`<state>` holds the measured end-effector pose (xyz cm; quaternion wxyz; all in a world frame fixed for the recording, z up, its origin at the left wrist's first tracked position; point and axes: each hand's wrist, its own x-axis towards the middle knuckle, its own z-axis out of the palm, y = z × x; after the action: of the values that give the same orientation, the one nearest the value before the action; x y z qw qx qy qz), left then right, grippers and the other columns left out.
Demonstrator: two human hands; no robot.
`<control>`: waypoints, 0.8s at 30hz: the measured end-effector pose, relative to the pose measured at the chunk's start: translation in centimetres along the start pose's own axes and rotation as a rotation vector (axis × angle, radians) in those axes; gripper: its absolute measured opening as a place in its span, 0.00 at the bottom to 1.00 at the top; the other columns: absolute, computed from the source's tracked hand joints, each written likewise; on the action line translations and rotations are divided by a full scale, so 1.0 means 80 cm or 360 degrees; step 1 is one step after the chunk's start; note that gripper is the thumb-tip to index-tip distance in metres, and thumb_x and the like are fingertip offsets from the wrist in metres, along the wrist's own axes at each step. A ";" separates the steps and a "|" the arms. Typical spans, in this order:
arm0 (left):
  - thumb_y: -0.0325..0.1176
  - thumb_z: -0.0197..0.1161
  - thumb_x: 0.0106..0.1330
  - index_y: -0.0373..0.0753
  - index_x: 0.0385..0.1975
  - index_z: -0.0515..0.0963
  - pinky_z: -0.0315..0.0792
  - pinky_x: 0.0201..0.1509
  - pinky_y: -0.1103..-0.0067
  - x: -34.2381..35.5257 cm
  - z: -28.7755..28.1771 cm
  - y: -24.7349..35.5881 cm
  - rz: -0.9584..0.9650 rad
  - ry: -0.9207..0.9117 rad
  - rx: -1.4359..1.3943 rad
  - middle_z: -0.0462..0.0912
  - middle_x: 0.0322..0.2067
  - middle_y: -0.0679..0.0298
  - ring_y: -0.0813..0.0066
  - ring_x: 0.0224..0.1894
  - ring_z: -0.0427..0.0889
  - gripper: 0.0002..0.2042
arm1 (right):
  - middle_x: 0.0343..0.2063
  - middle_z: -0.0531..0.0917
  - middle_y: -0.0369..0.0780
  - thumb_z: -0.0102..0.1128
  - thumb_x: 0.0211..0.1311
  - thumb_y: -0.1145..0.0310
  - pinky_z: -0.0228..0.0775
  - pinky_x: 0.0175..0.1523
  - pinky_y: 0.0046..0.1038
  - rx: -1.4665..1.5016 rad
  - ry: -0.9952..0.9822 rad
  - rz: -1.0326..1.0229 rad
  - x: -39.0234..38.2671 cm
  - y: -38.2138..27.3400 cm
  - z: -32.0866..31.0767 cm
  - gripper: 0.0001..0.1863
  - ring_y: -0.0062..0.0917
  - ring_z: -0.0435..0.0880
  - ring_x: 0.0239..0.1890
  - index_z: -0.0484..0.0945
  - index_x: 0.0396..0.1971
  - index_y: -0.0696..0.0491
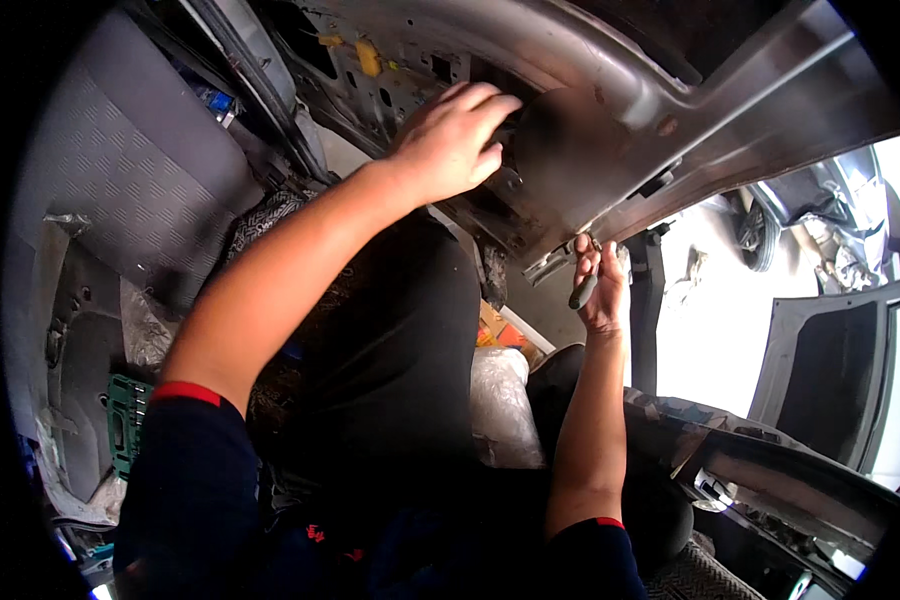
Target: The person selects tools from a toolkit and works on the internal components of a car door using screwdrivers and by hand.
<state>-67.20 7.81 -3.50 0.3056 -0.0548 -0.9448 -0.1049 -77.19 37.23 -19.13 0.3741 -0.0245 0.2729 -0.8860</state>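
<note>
A bare grey metal vehicle door (760, 110), with holes in its inner sheet, spans the top of the head view. My left hand (448, 145) reaches up to it, thumb and fingers apart, the fingertips by a dark opening in the metal. Nothing shows between those fingers. Lower and to the right, my right hand (604, 292) is closed around a small hand tool with a dark, rounded handle (583, 291). The tool's upper end lies among my fingers, close to the door's lower edge; its tip is hard to make out.
A grey patterned seat (150, 170) stands at the left, with a green tool case (125, 420) below it. Clear plastic wrapping (505, 400) and an orange box (500, 328) lie by my legs. A door sill (780, 465) runs along the lower right. Outside are a tire (760, 238) and another vehicle panel (820, 375).
</note>
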 end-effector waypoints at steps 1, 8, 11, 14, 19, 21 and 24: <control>0.33 0.66 0.61 0.37 0.62 0.70 0.68 0.67 0.64 0.009 0.002 -0.005 0.0082 -0.0130 0.0082 0.72 0.59 0.52 0.52 0.61 0.73 0.27 | 0.37 0.83 0.45 0.50 0.76 0.56 0.76 0.36 0.24 -0.0065 0.0076 -0.0052 -0.002 0.004 0.005 0.21 0.23 0.79 0.30 0.72 0.50 0.62; 0.43 0.68 0.60 0.30 0.47 0.78 0.76 0.52 0.61 0.098 0.019 -0.023 0.0080 -0.1452 0.0168 0.83 0.42 0.43 0.48 0.47 0.82 0.23 | 0.33 0.84 0.43 0.53 0.75 0.54 0.73 0.40 0.30 -0.0329 0.0194 -0.0145 -0.015 0.008 0.031 0.20 0.26 0.78 0.30 0.76 0.45 0.58; 0.49 0.65 0.61 0.27 0.41 0.81 0.76 0.48 0.62 0.110 0.035 -0.038 0.0004 -0.1579 0.0152 0.84 0.38 0.44 0.49 0.42 0.83 0.25 | 0.32 0.83 0.38 0.54 0.75 0.54 0.75 0.41 0.27 -0.0541 0.0119 -0.0144 -0.004 0.008 0.018 0.17 0.24 0.81 0.31 0.76 0.44 0.56; 0.56 0.60 0.63 0.25 0.34 0.82 0.75 0.44 0.62 0.116 0.038 -0.041 -0.0012 -0.1725 0.0180 0.85 0.33 0.44 0.51 0.37 0.83 0.29 | 0.31 0.82 0.36 0.54 0.75 0.56 0.74 0.43 0.24 -0.0900 0.0231 -0.0243 -0.001 0.008 0.023 0.15 0.22 0.80 0.32 0.75 0.43 0.54; 0.61 0.62 0.61 0.25 0.33 0.82 0.75 0.42 0.64 0.123 0.013 -0.003 -0.0203 -0.1659 -0.0068 0.84 0.33 0.43 0.55 0.35 0.82 0.34 | 0.29 0.81 0.35 0.53 0.76 0.59 0.68 0.37 0.22 -0.1321 0.0229 -0.0327 -0.002 -0.003 0.016 0.12 0.17 0.75 0.29 0.73 0.41 0.54; 0.62 0.62 0.61 0.25 0.34 0.82 0.75 0.43 0.66 0.118 0.000 -0.002 -0.0121 -0.1515 -0.0351 0.84 0.34 0.42 0.55 0.35 0.82 0.34 | 0.28 0.81 0.35 0.53 0.75 0.59 0.64 0.35 0.21 -0.1258 0.0252 -0.0315 0.000 0.001 0.019 0.12 0.16 0.72 0.27 0.73 0.40 0.54; 0.63 0.63 0.60 0.25 0.37 0.82 0.75 0.47 0.69 0.117 0.013 -0.008 -0.0068 -0.1338 -0.0610 0.85 0.36 0.42 0.57 0.37 0.83 0.35 | 0.26 0.81 0.34 0.53 0.75 0.59 0.65 0.35 0.21 -0.1115 0.0298 -0.0287 0.000 0.006 0.024 0.13 0.15 0.72 0.27 0.73 0.41 0.54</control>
<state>-75.44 7.80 1.05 -0.1220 -0.1285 -0.9512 -0.2526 -76.40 36.04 -17.76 0.2369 -0.0937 0.5894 -0.7666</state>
